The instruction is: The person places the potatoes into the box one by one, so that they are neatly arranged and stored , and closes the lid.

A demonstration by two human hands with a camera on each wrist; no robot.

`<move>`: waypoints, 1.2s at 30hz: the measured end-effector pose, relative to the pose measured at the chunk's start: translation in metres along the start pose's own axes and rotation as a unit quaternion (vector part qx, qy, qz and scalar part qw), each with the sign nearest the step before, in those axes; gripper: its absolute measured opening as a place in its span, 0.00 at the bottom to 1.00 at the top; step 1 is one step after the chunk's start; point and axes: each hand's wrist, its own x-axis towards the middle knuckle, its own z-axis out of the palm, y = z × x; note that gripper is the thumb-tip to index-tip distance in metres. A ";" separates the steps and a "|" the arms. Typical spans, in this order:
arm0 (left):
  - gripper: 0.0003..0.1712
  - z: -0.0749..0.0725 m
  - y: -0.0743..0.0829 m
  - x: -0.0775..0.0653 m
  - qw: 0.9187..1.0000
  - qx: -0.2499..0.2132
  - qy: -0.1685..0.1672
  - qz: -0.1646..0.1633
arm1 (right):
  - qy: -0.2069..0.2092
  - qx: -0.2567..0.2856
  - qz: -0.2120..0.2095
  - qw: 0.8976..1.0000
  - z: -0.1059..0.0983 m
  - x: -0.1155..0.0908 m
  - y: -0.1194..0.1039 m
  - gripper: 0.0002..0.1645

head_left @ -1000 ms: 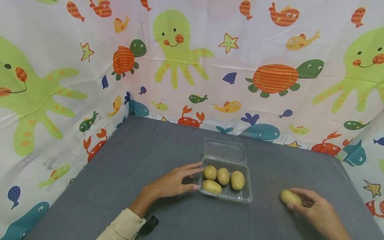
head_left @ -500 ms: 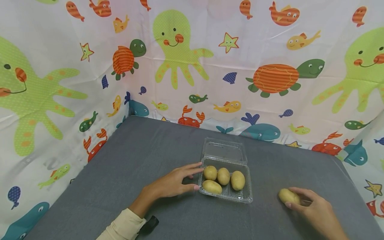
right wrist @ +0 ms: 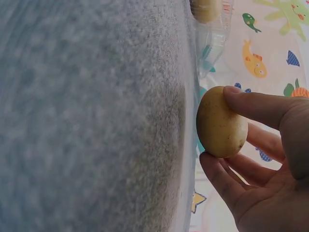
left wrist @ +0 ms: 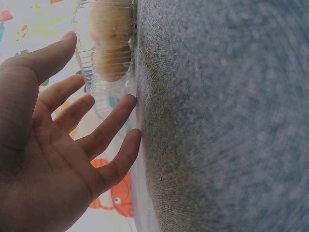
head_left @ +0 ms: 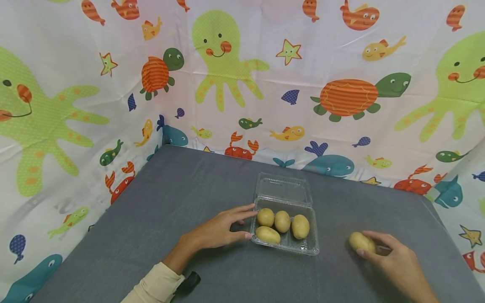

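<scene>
A clear plastic clamshell container lies with its lid folded back, several potatoes in its base. At its left side is my left hand, fingers spread and fairly straight, fingertips right at the rim. The left wrist view shows the same hand beside the ribbed container wall, holding nothing. To the right of the container, my right hand pinches a single potato between thumb and fingers. In the right wrist view this potato sits close over the cloth, thumb on its top.
Grey cloth covers the table. A white curtain printed with sea animals stands along its back and sides. A dark strap piece shows by the left sleeve.
My right hand has moved slightly left and away from me with the potato, toward the container. The left hand and the container have stayed in place.
</scene>
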 end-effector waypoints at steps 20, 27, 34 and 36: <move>0.40 0.000 -0.001 0.000 1.000 0.004 -0.001 -0.004 | 0.076 0.018 -0.077 0.994 0.003 -0.001 -0.025 0.34; 0.40 0.001 -0.002 0.000 1.000 0.003 -0.002 -0.009 | 0.079 0.038 -0.105 0.991 0.004 -0.001 -0.035 0.32; 0.40 0.000 -0.001 0.001 1.000 0.005 -0.002 -0.004 | 0.087 0.059 -0.130 0.986 0.006 0.001 -0.044 0.30; 0.40 0.000 -0.001 0.002 1.000 0.005 -0.002 -0.004 | 0.093 0.066 -0.143 0.983 0.007 0.001 -0.045 0.30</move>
